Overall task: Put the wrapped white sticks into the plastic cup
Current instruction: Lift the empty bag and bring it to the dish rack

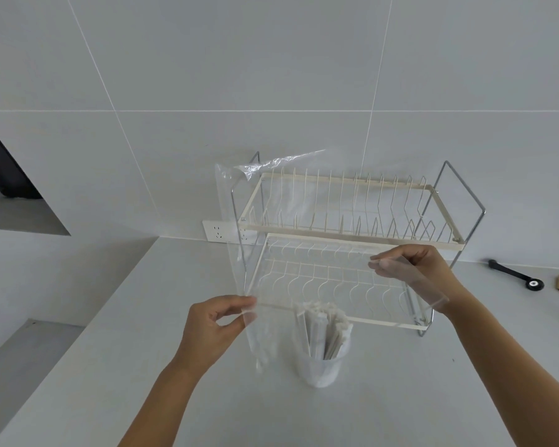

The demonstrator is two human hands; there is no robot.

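One plastic cup holds many wrapped white sticks. Left hand and right hand each pinch one clear bag. One two-tier dish rack stands behind on the table.

You see a thin, glossy clear plastic bag before the cream-coated wire rack with shiny chrome frame; beneath it, a matt pale grey surface.

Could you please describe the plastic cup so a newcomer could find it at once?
Find the two-tier wire dish rack against the tiled wall. The plastic cup stands on the counter just before its lower shelf. It alone holds upright wrapped white sticks.
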